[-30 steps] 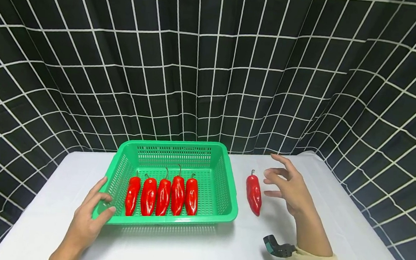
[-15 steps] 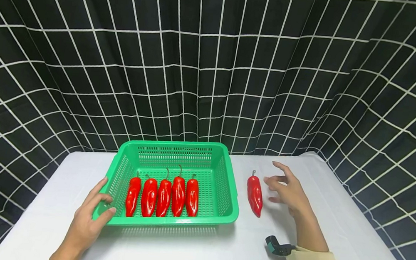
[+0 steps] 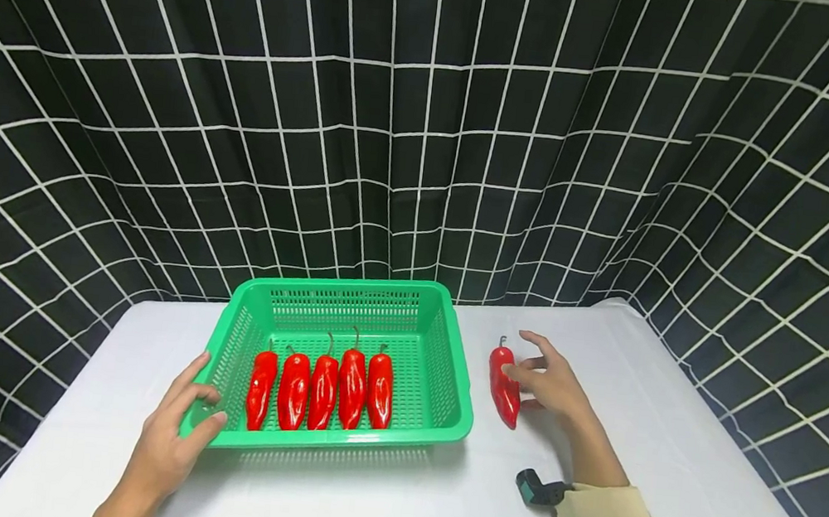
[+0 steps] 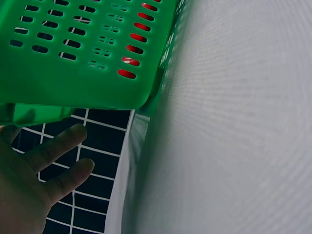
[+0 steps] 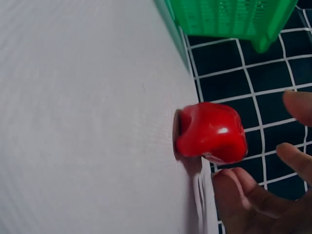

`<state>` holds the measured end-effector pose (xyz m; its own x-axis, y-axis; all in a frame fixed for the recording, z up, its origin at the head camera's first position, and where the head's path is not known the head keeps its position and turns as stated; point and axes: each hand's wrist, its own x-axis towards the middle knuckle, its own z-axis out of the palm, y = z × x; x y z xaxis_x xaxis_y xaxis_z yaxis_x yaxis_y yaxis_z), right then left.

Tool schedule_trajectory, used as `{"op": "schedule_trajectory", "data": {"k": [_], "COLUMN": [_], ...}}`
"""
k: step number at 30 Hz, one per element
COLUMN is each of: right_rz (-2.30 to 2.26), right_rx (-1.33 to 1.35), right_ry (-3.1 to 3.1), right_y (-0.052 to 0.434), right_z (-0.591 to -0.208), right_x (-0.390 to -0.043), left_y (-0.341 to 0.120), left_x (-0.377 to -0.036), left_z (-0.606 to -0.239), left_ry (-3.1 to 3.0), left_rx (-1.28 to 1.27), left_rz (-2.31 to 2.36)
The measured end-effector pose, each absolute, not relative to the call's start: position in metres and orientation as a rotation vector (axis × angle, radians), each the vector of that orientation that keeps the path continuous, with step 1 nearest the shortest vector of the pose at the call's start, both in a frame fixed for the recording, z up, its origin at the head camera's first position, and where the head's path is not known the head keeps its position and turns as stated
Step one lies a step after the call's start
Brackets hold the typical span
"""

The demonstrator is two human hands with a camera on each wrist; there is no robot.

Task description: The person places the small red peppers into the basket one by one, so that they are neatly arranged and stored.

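From the head camera we see a green basket [image 3: 339, 301] on the white table [image 3: 666, 449], with five red peppers [image 3: 324, 380] lying side by side inside it. Our left hand [image 3: 170, 443] rests at the basket's 7 o'clock corner, fingers relaxed and laid over the rim, thumb along the front wall. A sixth red pepper [image 3: 503, 384] lies alone on the table at the basket's 3 o'clock, stem pointing to 12. Our right hand [image 3: 551, 381] is at that pepper's 3 o'clock, fingers spread, the fingertips touching its side without closing round it.

In the left wrist view we find the basket's underside [image 4: 83, 53] overhead and the left hand's fingers [image 4: 58, 146] loosely extended beneath its edge.

In the right wrist view the pepper [image 5: 210, 132] lies on the table end-on, the right hand's fingertips [image 5: 243, 187] uncurled just beside it.
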<state>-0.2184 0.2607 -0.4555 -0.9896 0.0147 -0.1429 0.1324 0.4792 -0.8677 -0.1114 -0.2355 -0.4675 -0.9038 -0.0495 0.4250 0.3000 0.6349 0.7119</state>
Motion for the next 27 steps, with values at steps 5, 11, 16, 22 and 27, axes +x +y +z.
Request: {"op": "schedule_trajectory", "data": {"k": [5,11,16,22,27], "right_rz": [-1.493,-1.395,-1.293,-1.218,-1.265], "right_rx": [0.142,0.139,0.165,0.218,0.251], "right_ry": [2.615,2.662,2.727,2.772,2.725], "right_y": [0.258,0.252,0.247,0.246,0.249], "right_z": [-0.46,-0.468,-0.474,-0.477,-0.474], "right_x": [-0.22,-0.222,-0.224,-0.224,-0.222], "left_y": [-0.236,-0.236,-0.237,-0.236,-0.236], "left_x": [-0.111,-0.111,-0.112,-0.111,-0.111], "left_z": [-0.468,-0.468,-0.469,-0.469,-0.468], "left_ry": [-2.447,-2.448,-2.443,-2.455,-2.464], "left_rx": [-0.187,-0.188,-0.193,-0.184,-0.17], "left_rz": [-1.157,-1.17,-1.172,-1.164,-1.174]}}
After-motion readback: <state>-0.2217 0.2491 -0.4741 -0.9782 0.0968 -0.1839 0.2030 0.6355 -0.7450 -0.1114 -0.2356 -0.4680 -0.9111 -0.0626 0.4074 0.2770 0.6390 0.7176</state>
